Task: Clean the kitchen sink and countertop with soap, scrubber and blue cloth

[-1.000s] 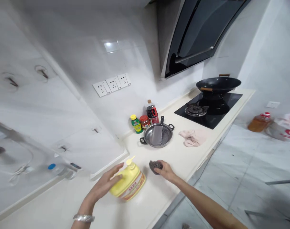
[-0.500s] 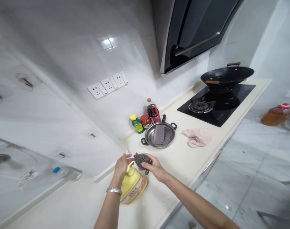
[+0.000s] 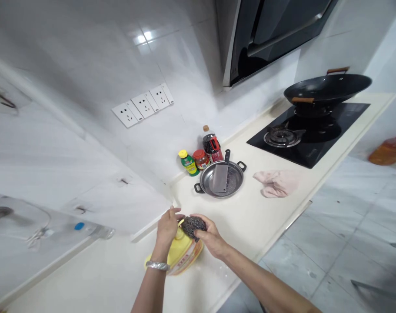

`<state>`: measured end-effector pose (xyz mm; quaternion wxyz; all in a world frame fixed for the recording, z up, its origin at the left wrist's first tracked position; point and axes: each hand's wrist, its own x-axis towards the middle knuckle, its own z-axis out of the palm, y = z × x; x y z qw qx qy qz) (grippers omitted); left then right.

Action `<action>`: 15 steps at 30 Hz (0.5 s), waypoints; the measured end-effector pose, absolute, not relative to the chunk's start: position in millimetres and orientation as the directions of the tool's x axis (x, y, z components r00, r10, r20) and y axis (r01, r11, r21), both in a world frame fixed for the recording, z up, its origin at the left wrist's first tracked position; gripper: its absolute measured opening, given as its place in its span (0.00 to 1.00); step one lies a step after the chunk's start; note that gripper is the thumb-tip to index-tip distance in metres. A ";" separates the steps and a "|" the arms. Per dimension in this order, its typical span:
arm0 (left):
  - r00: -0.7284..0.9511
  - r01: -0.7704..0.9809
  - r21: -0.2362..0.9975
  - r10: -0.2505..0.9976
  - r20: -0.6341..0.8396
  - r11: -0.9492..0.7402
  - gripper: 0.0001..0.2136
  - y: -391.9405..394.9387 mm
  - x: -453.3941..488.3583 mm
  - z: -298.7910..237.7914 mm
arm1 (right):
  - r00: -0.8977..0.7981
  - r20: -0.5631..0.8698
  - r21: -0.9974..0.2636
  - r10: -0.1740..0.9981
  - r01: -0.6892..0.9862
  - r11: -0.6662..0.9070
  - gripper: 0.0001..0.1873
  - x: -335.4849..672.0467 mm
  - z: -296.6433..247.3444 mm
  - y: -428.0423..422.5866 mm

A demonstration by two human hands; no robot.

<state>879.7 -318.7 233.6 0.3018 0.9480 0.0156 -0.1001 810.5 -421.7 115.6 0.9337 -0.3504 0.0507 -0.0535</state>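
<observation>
My right hand (image 3: 211, 238) is closed round a dark, wiry steel wool scourer (image 3: 193, 227), with the thumb across its near side. The scourer sits right at the spout of a yellow pump bottle (image 3: 181, 254) standing on the counter. My left hand (image 3: 168, 226), a silver bracelet at its wrist, is at the top of that bottle by the pump, fingers stretched out toward the scourer. The pump head is partly covered by this hand. I cannot tell how firmly the hand bears on it.
Beyond the hands, a steel pan (image 3: 206, 182) holds a cleaver (image 3: 220, 177). Behind it stand a green bottle (image 3: 189, 164), a red-lidded jar (image 3: 201, 160) and a dark sauce bottle (image 3: 212, 145). A pink cloth (image 3: 277, 182) lies near the hob (image 3: 302, 150), which carries a black wok (image 3: 328, 90).
The view has shifted slightly. My left hand has come down a little over the pump, and the scourer in my right hand is turned and closer to the spout.
</observation>
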 end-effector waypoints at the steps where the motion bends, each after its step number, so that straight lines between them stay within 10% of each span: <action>1: 0.981 0.094 0.565 -0.020 -0.192 -0.820 0.26 -318.7 880.5 231.4 | 0.987 -0.056 -0.662 -0.148 0.075 0.746 0.25 810.8 116.2 -421.3; 15: 0.988 0.022 0.437 -0.047 -0.148 -0.899 0.25 -317.1 886.0 221.8 | 0.970 -0.073 -0.658 -0.232 0.128 0.742 0.23 818.4 117.6 -416.4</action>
